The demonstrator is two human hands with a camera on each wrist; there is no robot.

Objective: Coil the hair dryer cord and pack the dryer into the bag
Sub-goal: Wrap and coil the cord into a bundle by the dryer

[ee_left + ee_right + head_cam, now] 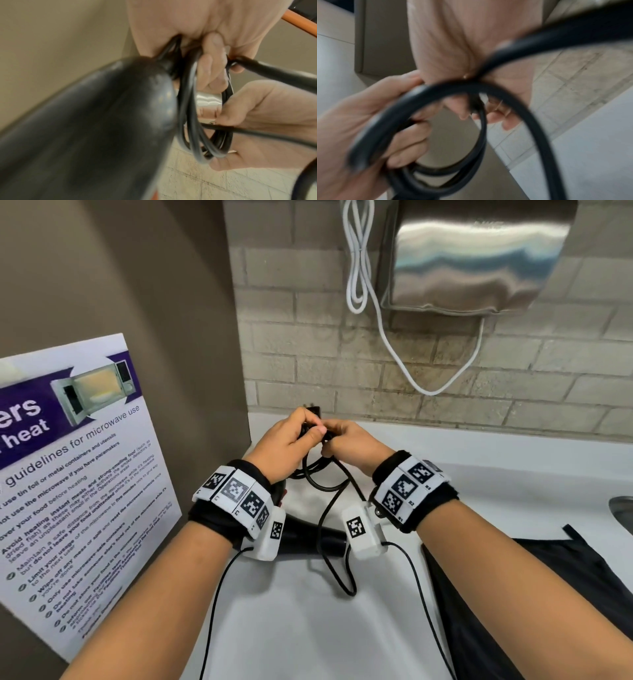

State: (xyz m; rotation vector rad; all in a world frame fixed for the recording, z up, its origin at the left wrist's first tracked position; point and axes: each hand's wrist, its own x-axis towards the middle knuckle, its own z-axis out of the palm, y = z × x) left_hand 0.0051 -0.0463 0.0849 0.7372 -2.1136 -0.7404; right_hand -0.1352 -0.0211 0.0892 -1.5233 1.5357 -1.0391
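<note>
My left hand [301, 436] and right hand [337, 436] meet above the white counter [308, 628], both gripping the black cord [323, 525]. Several loops of cord [190, 108] hang from my left hand's fingers [211, 65], and the plug [313, 409] sticks up above them. My right hand [494, 117] pinches a strand at the top of the coil [436, 94]. Slack cord drops to a loop on the counter. The black hair dryer [305, 537] sits under my wrists, looming close in the left wrist view [85, 128]. A black bag [531, 577] lies to the right.
A microwave guidelines poster [78, 474] leans against the brown wall on the left. A steel dispenser [472, 258] with a white cable [359, 268] hangs on the tiled wall behind. A sink rim [621, 508] shows at the far right.
</note>
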